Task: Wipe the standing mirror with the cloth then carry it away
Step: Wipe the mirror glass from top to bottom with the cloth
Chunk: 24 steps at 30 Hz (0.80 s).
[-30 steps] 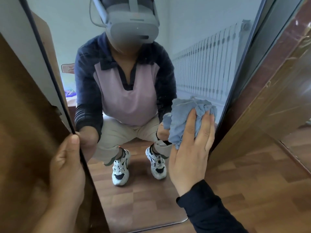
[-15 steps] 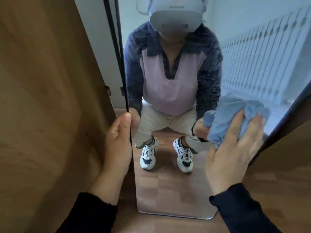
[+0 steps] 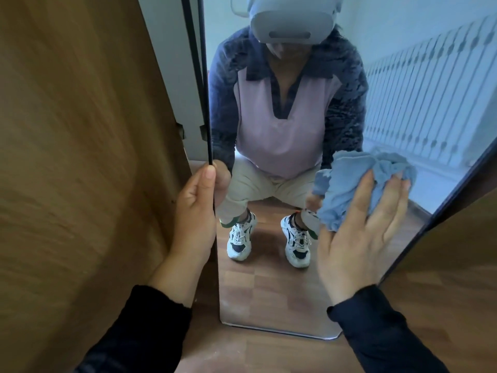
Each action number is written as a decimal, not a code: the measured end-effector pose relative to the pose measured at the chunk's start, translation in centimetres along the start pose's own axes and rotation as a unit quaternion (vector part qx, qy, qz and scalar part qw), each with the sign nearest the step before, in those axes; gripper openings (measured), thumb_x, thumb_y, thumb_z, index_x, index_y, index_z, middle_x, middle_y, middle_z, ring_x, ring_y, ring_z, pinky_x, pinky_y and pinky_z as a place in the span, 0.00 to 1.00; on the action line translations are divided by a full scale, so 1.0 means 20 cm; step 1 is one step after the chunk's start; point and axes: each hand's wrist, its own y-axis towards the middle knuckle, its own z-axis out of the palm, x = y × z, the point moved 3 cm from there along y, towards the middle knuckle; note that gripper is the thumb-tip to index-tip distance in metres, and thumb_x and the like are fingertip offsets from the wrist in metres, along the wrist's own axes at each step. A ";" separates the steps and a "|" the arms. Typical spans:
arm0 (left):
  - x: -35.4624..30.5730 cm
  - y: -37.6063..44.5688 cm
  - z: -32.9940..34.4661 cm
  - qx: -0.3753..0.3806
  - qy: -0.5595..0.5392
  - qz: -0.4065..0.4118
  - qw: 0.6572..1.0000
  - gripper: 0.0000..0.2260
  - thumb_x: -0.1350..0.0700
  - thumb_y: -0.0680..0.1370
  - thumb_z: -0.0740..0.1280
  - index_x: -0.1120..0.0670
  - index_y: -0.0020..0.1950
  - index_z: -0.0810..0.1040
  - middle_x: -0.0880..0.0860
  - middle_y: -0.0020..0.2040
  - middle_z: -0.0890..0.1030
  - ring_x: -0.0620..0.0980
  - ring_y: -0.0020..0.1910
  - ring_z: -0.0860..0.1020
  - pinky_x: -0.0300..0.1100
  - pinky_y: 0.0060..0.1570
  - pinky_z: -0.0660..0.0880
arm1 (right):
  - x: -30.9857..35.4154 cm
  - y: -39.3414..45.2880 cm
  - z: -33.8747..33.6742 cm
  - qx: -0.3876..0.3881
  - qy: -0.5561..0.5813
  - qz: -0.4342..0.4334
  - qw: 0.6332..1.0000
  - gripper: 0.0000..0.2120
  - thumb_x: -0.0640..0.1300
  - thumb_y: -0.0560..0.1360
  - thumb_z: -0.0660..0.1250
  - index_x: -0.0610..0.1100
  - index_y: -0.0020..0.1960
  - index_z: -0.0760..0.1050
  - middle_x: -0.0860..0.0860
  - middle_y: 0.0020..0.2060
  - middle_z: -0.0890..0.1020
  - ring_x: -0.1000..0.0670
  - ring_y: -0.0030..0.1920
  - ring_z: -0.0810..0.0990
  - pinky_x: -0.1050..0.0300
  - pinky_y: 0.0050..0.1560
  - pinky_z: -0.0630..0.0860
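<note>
The right hand (image 3: pixel 357 232) pressed a blue cloth (image 3: pixel 357 179) flat against the mirror (image 3: pixel 269 292) with straight fingers. The left hand (image 3: pixel 196 208) gripped the mirror's left edge. The mirror stood on the wooden floor (image 3: pixel 443 305), beside a brown panel (image 3: pixel 80 157).

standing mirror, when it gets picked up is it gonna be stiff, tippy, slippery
The standing mirror is probably rigid: a flat panel with a thin dark frame. Tall and narrow, it may tip, which fits the left hand gripping its edge. The glass looks smooth, so likely slippery.
</note>
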 end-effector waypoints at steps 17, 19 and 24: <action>0.05 0.02 -0.01 0.028 -0.009 -0.013 0.999 0.16 0.50 0.84 0.58 0.39 0.41 0.81 0.31 0.40 0.82 0.27 0.44 0.79 0.22 0.43 0.72 | 0.31 -0.03 0.10 0.036 0.013 -0.105 0.994 0.36 0.30 0.74 0.64 0.42 0.80 0.57 0.38 0.79 0.55 0.37 0.80 0.49 0.34 0.77 0.54; 0.07 0.03 -0.02 0.034 -0.026 -0.020 0.999 0.14 0.49 0.84 0.59 0.43 0.45 0.83 0.40 0.45 0.85 0.34 0.49 0.81 0.31 0.50 0.76 | 0.41 -0.06 0.13 0.062 0.023 -0.147 0.987 0.33 0.34 0.76 0.58 0.42 0.80 0.57 0.39 0.80 0.55 0.37 0.80 0.48 0.33 0.77 0.52; 0.10 0.02 -0.04 0.040 -0.048 -0.085 0.994 0.13 0.43 0.82 0.59 0.44 0.50 0.83 0.47 0.50 0.86 0.46 0.51 0.85 0.41 0.48 0.81 | 0.51 -0.25 0.23 0.176 -0.009 -0.316 0.932 0.31 0.41 0.78 0.51 0.42 0.81 0.56 0.44 0.81 0.52 0.41 0.81 0.48 0.33 0.77 0.55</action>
